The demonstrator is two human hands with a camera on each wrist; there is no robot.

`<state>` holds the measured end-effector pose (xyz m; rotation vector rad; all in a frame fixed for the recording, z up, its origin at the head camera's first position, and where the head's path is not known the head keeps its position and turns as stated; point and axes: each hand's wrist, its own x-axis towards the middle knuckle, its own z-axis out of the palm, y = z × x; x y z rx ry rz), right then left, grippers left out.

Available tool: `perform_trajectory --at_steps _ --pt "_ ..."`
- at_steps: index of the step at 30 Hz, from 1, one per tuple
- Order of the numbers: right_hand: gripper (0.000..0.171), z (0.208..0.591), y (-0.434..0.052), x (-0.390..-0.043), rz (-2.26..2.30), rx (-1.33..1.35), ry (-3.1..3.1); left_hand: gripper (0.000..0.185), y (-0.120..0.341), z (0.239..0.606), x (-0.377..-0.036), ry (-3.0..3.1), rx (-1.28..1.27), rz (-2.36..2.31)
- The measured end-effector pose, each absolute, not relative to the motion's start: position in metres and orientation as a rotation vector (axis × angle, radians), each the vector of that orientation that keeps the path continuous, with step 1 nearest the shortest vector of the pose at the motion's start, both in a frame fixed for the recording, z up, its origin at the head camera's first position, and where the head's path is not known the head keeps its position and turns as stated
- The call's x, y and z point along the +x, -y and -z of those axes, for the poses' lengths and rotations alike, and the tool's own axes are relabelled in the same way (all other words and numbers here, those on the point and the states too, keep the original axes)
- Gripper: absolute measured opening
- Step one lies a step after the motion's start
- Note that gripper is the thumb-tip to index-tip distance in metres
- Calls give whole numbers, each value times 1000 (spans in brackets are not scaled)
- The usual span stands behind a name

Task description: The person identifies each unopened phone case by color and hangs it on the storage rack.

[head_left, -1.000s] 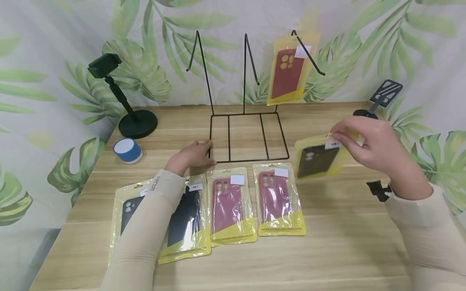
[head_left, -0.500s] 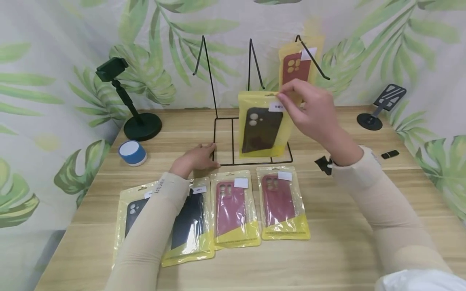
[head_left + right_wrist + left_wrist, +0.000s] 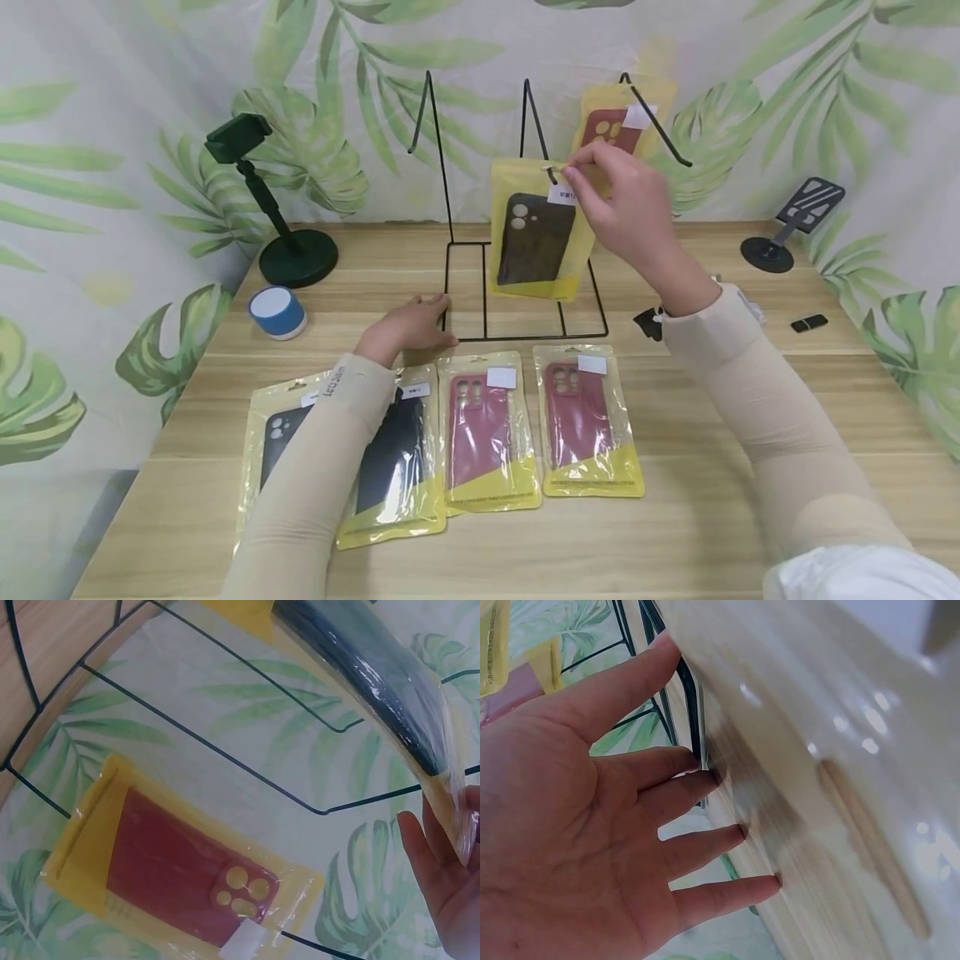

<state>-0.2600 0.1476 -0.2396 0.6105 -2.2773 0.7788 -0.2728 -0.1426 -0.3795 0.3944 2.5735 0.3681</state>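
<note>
My right hand [image 3: 581,177] pinches the top edge of a yellow packet with a black phone case [image 3: 534,237], holding it up at the middle hook [image 3: 552,173] of a black wire rack [image 3: 525,250]. The same packet [image 3: 390,682] curves past my fingers [image 3: 442,877] in the right wrist view. A red-case packet [image 3: 611,125] [image 3: 180,877] hangs on the right hook. My left hand [image 3: 408,325] [image 3: 705,787] lies flat on the table, its straight fingers touching the rack's front left corner.
Several packets lie in a row before the rack: black [image 3: 273,442], dark [image 3: 390,458], red [image 3: 480,429], red [image 3: 581,421]. A green stand [image 3: 288,242] and a blue speaker [image 3: 277,311] sit at the left. A black stand [image 3: 787,229] and a small black stick [image 3: 808,322] sit at the right.
My right hand has carried the black-case packet from the table's right side leftward and up to the middle hook. The left hand has stayed put.
</note>
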Motion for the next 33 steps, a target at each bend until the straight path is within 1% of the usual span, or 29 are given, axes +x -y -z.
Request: perform_trajectory --at_steps 12,23,28,33 --pt "35 228 -135 -305 -667 396 2479 85 141 378 -272 -2573 396 -339" --pt "39 213 -119 -350 -544 223 2644 86 143 381 -274 -2579 407 -313" --pt "40 210 -115 -363 -510 169 2666 86 143 379 -272 -2581 407 -319" --pt "42 212 -118 -370 -480 161 2674 85 140 377 -270 -2572 406 -330"
